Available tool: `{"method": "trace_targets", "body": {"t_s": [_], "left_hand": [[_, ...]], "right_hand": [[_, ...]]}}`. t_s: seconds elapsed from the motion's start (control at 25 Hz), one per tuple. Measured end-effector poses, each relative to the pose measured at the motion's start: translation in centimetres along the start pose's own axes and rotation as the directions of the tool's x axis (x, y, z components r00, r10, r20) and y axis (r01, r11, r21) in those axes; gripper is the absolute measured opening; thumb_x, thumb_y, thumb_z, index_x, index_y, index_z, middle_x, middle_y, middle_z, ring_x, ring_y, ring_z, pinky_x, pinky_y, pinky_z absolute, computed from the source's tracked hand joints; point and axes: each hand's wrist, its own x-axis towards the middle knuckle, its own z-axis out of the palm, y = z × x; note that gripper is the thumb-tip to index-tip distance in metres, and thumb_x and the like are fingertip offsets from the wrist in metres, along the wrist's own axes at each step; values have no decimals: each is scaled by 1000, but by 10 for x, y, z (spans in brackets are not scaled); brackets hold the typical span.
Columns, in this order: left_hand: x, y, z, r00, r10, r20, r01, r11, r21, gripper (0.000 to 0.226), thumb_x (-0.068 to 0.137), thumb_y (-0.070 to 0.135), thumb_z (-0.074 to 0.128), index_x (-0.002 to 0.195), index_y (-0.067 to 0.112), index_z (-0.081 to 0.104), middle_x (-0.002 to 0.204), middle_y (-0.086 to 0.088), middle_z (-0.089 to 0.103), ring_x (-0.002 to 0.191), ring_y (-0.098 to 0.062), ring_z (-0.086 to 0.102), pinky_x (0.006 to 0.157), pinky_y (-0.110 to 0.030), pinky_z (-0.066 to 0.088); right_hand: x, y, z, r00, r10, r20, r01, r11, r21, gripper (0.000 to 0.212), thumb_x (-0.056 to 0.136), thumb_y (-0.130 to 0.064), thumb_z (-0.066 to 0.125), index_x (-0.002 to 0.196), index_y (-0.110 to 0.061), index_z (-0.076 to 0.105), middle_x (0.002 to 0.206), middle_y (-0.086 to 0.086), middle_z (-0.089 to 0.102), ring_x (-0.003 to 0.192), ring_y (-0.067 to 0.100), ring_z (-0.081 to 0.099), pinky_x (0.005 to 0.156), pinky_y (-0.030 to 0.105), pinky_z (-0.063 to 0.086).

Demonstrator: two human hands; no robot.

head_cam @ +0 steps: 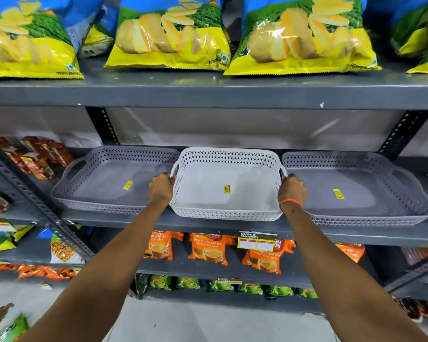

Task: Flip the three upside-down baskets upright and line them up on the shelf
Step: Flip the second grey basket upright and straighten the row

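Three shallow perforated baskets sit upright in a row on the grey metal shelf (208,224), open sides up, each with a small yellow sticker on its floor. The left grey basket (114,180) and the right grey basket (358,191) flank the white basket (226,185), whose rims lie just beside or touching theirs. The left hand (161,188) is curled around the white basket's left handle, and the right hand (292,190), an orange band (290,202) at its wrist, grips the right handle; both arms reach straight forward. The white basket's front edge slightly overhangs the shelf lip. Chip bags (169,33) fill the shelf above, and orange tea packets (209,248) stand on the one below.
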Motion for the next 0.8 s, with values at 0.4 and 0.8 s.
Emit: {"method": "trace_targets", "body": {"t_s": [0.4,0.8], "left_hand": [[5,0,7,1000,-18,-13,18,999,30,37,99,25,42,94,-8,59,98,-33,66,93,-47,62,76,-48,51],[-1,5,2,999,-39,-16,39,999,24,35,99,23,44,100,-8,60,103,-32,66,98,-46,62,78,-48,52]], "right_hand": [[-3,-4,0,1000,20,-17,-20,1000,-18,18,96,-3,45,106,7,56,106,29,67,98,42,65,82,46,54],[1,-2,4,999,30,-28,-31,998,-54,21,97,-7,44,107,8,56,107,30,66,98,45,63,82,47,53]]}}
